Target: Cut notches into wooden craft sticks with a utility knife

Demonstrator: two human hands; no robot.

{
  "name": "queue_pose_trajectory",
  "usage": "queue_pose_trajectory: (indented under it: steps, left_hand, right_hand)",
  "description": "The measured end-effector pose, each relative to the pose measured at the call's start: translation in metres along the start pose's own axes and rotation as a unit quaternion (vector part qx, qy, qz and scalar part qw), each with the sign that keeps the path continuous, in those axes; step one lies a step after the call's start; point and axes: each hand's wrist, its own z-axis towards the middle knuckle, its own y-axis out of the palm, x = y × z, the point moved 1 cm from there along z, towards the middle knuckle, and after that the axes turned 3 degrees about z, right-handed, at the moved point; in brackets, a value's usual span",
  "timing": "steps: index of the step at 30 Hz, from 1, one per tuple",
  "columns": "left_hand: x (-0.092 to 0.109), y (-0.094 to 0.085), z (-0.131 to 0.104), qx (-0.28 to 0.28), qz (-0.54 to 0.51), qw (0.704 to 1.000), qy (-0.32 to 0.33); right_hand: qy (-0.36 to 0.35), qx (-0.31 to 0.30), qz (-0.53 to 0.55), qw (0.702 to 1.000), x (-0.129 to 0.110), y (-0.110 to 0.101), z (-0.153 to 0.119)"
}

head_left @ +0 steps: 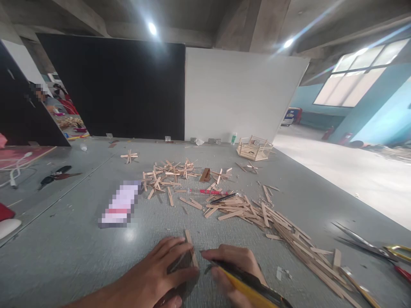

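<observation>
My left hand (163, 267) is closed on a wooden craft stick (188, 236), pinning it against the grey table with fingers and thumb. The stick points away from me, and its near part is partly covered by the fingers. Something dark lies under this hand, too hidden to name. Just to the right, my right hand (236, 267) grips a yellow and black utility knife (248, 286), its tip pointing toward the stick. A small gap seems to separate the tip from the wood.
Loose craft sticks (289, 231) spread in a long pile to the right. Scissors (369, 244) lie at the far right. A phone (120, 205), blurred out, rests at the left. Small star-shaped stick pieces (157, 184) and a stick-built frame (253, 149) stand farther back, before upright panels.
</observation>
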Motion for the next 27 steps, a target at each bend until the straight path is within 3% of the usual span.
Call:
queue_pose_trajectory:
  steps: [4, 9, 12, 17, 27]
  left_hand:
    - [-0.003, 0.004, -0.002, -0.017, 0.009, 1.000, 0.012]
    - [-0.002, 0.001, 0.000, -0.018, 0.004, 1.000, 0.006]
    - [-0.001, -0.002, 0.003, -0.057, 0.012, 0.998, 0.003]
    - [0.000, -0.006, 0.007, -0.101, 0.010, 0.995, 0.005]
    - [-0.002, -0.004, 0.004, -0.077, -0.012, 0.997, 0.009]
  right_hand:
    - [0.065, -0.016, 0.014, 0.998, 0.000, 0.004, 0.004]
    - [0.066, -0.041, 0.052, 0.996, -0.009, 0.002, 0.007]
    - [0.070, -0.021, 0.061, 0.995, -0.009, 0.000, 0.006]
    - [0.058, 0.017, -0.026, 0.998, 0.003, 0.002, 0.001]
    - [0.047, -0.047, -0.053, 0.996, 0.005, 0.006, 0.001]
